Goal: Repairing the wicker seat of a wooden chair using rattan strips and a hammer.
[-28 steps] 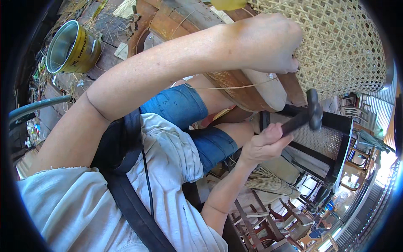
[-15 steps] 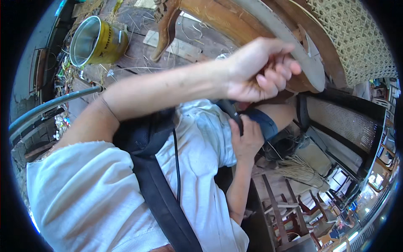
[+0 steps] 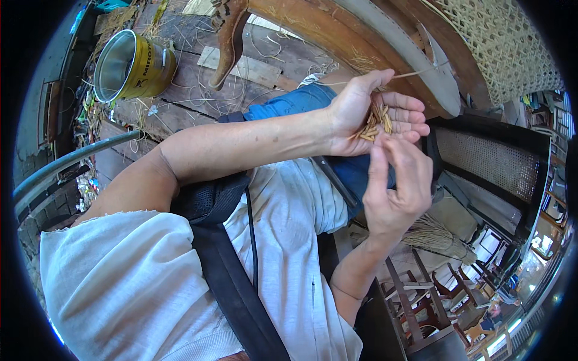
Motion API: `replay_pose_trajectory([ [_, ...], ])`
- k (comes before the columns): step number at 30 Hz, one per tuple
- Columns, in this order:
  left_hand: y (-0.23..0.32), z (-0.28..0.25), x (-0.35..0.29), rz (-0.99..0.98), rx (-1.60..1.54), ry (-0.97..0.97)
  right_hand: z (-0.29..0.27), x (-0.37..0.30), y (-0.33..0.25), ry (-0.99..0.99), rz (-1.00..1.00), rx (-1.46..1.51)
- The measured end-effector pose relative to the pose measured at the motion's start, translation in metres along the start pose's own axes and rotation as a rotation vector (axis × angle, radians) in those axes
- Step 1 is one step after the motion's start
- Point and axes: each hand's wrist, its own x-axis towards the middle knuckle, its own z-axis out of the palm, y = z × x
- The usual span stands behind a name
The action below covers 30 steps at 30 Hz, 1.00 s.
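Several small, light-brown wooden pegs (image 3: pixel 378 120) lie heaped in the cupped palm of my left hand (image 3: pixel 367 108), which is turned up with its fingers stretched out. At the lower edge of the heap, my right hand (image 3: pixel 400 177) has its thumb and fingertips pinched together. Whatever is in that pinch is too small to make out. A thin cane strand (image 3: pixel 415 73) runs past my left thumb. Across my lap lies a dark, narrow tool (image 3: pixel 334 180), its far end hidden. Beyond my hands is a curved brown wooden furniture frame (image 3: pixel 325 30) with a carved leg.
A yellow metal bucket (image 3: pixel 147 66) stands at the far left on floorboards strewn with cane scraps. Woven cane (image 3: pixel 500 48) rises at the far right, above a dark-framed cane panel (image 3: pixel 487 156). A metal tube (image 3: pixel 78 162) curves in from the left. Wooden chair frames (image 3: pixel 415 295) stand lower right.
My left hand has turned from loosely curled to palm up, showing the pegs. My right hand has let go of the dark tool and come up to the left palm.
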Motion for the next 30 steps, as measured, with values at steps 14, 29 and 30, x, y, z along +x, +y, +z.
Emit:
replay_pose_trajectory([
  [14, 0.004, -0.003, 0.004, -0.064, 0.042, 0.15, 0.002, 0.01, 0.003, 0.013, 0.379, 0.485],
  [29, 0.047, 0.056, -0.026, 0.736, 1.951, -0.326, -0.002, 0.03, 0.026, 0.197, 0.534, 1.191],
  [30, 0.048, 0.058, -0.025, 0.708, 2.002, -0.339, -0.002, 0.03, 0.027, 0.192, 0.543, 1.164],
])
